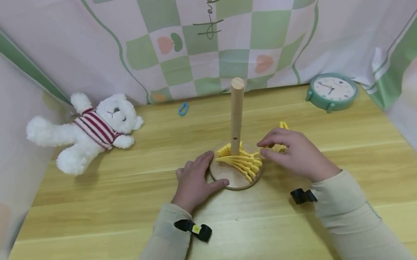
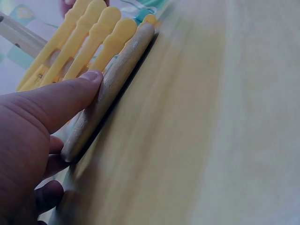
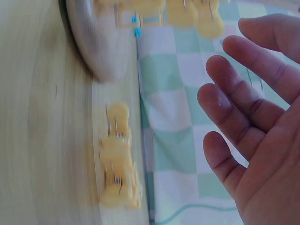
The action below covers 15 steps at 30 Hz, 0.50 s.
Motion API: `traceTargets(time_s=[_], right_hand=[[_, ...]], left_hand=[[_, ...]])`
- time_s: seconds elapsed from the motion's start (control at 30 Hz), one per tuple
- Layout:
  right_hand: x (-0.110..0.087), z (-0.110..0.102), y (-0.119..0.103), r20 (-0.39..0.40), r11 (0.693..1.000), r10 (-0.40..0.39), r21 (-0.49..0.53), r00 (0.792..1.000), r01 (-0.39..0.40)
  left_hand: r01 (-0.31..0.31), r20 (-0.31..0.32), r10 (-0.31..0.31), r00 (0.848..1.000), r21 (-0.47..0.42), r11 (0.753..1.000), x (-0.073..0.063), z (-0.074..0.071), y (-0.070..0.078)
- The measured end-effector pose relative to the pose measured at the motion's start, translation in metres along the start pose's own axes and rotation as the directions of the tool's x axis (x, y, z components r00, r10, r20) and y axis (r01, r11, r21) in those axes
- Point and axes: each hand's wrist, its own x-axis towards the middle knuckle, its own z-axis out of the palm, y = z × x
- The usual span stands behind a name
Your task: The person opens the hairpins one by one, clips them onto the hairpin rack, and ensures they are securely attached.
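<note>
Head view: pale worktop [image 1: 240,241] with a round wooden base [image 1: 227,172] near its centre, wooden rod [image 1: 236,115] rising from it. Fan of yellow pieces [image 1: 243,166] lying on the base about the rod's foot, rounded ends at the rim towards the worktop's front and right edges. Left hand [image 1: 196,185] grasping the base by its left rim, thumb to the front, fingers further back. Right hand [image 1: 296,153] just right of the base, fingertips close to the fan; from the right wrist, fingers loose and apart, nothing held. More yellow pieces with wire springs [image 3: 116,157] on the worktop near the base, in the head view partly hidden by the right hand. Plush bear [image 1: 98,127] in a striped shirt near the back left corner, green clock [image 1: 332,91] near the back right corner, small blue ring [image 1: 180,110] near the back edge. Checked curtain [image 1: 239,32] behind that edge.
</note>
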Motion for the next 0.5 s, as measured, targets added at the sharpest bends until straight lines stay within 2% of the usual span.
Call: traceTargets(time_s=[0.23,0.5], right_hand=[[-0.003,-0.011,0.018,-0.067,0.996,0.077,-0.047,0.995,-0.080],[-0.009,-0.024,0.037,-0.045,0.975,0.204,-0.085,0.978,-0.207]], left_hand=[[-0.017,0.015,0.017,1.000,0.004,1.000,-0.002,-0.003,0.001],[-0.038,0.010,0.038,0.999,0.010,0.999,-0.001,-0.001,-0.001]])
